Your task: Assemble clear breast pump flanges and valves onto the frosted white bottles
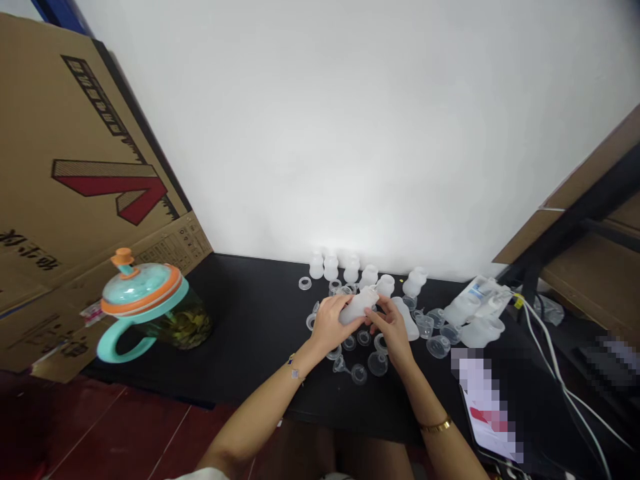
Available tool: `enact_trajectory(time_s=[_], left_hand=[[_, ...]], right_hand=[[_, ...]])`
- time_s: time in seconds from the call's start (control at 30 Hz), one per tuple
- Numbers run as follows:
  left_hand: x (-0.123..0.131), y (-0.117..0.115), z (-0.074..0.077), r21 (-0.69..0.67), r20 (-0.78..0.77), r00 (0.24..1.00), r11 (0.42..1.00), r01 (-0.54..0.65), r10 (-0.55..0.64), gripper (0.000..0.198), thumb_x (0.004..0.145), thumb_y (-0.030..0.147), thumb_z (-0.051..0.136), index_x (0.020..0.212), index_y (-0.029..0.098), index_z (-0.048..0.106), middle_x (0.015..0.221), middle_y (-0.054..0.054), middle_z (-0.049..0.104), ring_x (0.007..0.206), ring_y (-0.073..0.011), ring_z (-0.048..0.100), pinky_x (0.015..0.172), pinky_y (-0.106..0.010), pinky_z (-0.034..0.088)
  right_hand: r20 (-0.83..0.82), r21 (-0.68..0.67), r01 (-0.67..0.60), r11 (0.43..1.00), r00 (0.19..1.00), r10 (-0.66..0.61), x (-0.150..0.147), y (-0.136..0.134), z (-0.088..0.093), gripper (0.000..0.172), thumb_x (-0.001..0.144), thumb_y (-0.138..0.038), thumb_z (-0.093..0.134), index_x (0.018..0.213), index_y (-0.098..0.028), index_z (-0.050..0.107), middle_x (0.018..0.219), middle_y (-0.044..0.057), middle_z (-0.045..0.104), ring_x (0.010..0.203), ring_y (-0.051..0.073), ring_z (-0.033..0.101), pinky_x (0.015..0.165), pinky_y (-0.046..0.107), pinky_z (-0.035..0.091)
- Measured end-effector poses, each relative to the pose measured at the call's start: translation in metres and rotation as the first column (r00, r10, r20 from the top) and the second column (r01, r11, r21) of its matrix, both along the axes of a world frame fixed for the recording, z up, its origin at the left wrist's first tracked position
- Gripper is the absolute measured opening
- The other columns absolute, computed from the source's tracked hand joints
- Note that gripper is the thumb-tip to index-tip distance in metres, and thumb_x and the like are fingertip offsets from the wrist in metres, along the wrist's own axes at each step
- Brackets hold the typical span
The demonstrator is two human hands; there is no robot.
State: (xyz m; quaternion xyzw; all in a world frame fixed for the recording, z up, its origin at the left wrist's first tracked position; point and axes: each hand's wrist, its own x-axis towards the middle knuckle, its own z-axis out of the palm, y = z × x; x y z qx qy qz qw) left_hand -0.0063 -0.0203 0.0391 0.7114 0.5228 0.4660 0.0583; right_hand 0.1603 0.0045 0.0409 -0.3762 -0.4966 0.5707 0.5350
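While left hand (330,323) grasps white bottle (359,306), right hand (394,328) grips it too; clear pieces (378,364) nearby.

The table (250,327) is black and its surface looks flat. At its left part there stands a big jug (183,323) with a turquoise and orange lid (143,287). Near the back edge, several white bottles (331,267) stand in an uneven row. In front of them, many clear plastic parts (379,363) lie scattered. To the right, a phone (487,408) lies near the front edge.
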Motion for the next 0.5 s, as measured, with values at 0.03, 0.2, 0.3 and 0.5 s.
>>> enact_trajectory(time_s=[0.03,0.2,0.3,0.5], left_hand=[[0.0001,0.0,0.0001,0.002,-0.001,1.0,1.0,-0.003,0.003,0.039,0.08,0.042,0.075,0.112,0.022,0.063,0.107,-0.007,0.072,0.096,-0.0266,0.067,0.088,-0.042,0.051],[0.0005,0.0005,-0.0008,0.02,-0.005,1.0,1.0,-0.011,0.011,0.04,0.08,0.043,0.075,0.112,0.022,0.063,0.106,-0.007,0.072,0.093,-0.026,0.068,0.087,-0.042,0.051],[0.0004,0.0007,-0.0019,0.029,-0.007,1.0,1.0,-0.007,0.008,0.04,0.08,0.043,0.076,0.111,0.021,0.063,0.107,-0.008,0.072,0.097,-0.027,0.068,0.089,-0.043,0.051],[0.0001,0.0007,-0.0022,0.027,-0.007,1.0,1.0,0.0,0.0,0.04,0.08,0.043,0.075,0.111,0.021,0.063,0.108,-0.008,0.072,0.098,-0.0271,0.068,0.089,-0.043,0.051]], right_hand=[[-0.002,0.001,0.001,1.0,1.0,-0.001,0.0,0.0003,-0.0005,0.045,0.068,-0.041,0.085,0.106,-0.025,0.065,0.115,0.006,0.066,0.061,0.013,0.06,0.043,0.024,0.042],[-0.01,0.003,0.011,1.0,1.0,-0.011,0.0007,0.0018,-0.0043,0.047,0.068,-0.039,0.085,0.109,-0.027,0.065,0.117,0.005,0.065,0.062,0.013,0.061,0.042,0.024,0.042],[-0.015,-0.011,0.024,1.0,1.0,-0.025,0.0013,0.002,-0.0056,0.06,0.068,-0.038,0.085,0.123,-0.03,0.062,0.125,0.007,0.062,0.063,0.014,0.062,0.042,0.025,0.043],[-0.005,0.008,-0.032,0.999,0.999,0.032,0.0013,0.0006,-0.0032,0.061,0.072,-0.038,0.082,0.13,-0.029,0.063,0.127,0.007,0.063,0.064,0.013,0.06,0.043,0.025,0.043]])
